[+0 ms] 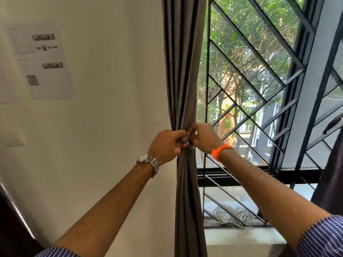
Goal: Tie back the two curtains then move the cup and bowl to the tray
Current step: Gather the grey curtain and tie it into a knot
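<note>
Grey curtain (183, 71) hangs at the window's left edge, bunched tight at mid-height; left hand (167, 143) (metal watch (147, 160)) and right hand (204, 138) (orange wristband (220, 150)) meet there, fingers of both curled and pinching a tieback (186, 143) round the bunch, detail blurred. Around: black diagonal window grille (259, 93) just right of the curtain with trees behind, coiled white cable (233, 214) behind its lower bars above the sill (241, 236), dark fabric (332, 179) at the far right edge. White wall (115, 89) on the left: printed sheets (42, 62) top-left, pale switch plate (14, 139) below them.
</note>
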Tool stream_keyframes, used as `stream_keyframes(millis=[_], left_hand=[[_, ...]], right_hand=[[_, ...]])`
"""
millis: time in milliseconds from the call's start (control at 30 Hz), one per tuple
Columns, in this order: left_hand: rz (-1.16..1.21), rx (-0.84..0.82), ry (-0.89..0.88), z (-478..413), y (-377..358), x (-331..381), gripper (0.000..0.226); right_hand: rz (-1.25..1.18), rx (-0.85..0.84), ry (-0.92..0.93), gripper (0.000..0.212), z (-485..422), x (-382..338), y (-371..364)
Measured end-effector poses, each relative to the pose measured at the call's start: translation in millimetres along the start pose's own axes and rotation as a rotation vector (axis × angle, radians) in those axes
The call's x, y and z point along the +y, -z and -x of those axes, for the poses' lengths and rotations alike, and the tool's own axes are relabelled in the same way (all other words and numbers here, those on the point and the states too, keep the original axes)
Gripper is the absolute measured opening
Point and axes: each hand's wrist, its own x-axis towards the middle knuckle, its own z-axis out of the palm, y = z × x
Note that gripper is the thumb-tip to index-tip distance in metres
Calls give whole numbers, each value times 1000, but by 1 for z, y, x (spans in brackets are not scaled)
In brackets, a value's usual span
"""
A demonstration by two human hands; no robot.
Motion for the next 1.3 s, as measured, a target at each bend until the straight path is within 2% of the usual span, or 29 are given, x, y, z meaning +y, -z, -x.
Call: stream_keyframes(millis=[100,267,367,433,500,667,767,867,967,1067,1200,1300], left_hand=[[-13,11,-15,-6,0,5,12],[-30,10,-12,-12,-7,13,12],[8,28,40,-14,-11,16,14],[76,39,124,-14,-14,12,16],[155,55,213,-14,-16,8,16],[254,73,303,-17,-18,4,14],[293,66,350,-22,-17,-5,12],[360,61,388,-25,-18,-10,10],[443,45,419,-28,-21,-10,8],[518,24,437,-32,-23,-10,6],[579,67,462,-34,-25,-10,5],[549,135,423,-32,-32,-7,8]], right_hand=[[45,-120,48,7,6,-1,2],[187,-353,9,16,4,2,7],[242,-409,12,14,3,8,9],[240,-431,23,22,6,16,8],[211,-361,40,29,9,23,3],[-27,-22,83,20,21,33,-14],[-89,203,112,35,29,29,-17],[150,353,287,36,32,24,-17],[377,370,453,21,32,30,-20],[388,356,520,12,34,36,-20],[385,233,600,21,35,47,-10],[286,195,535,29,35,47,-10]])
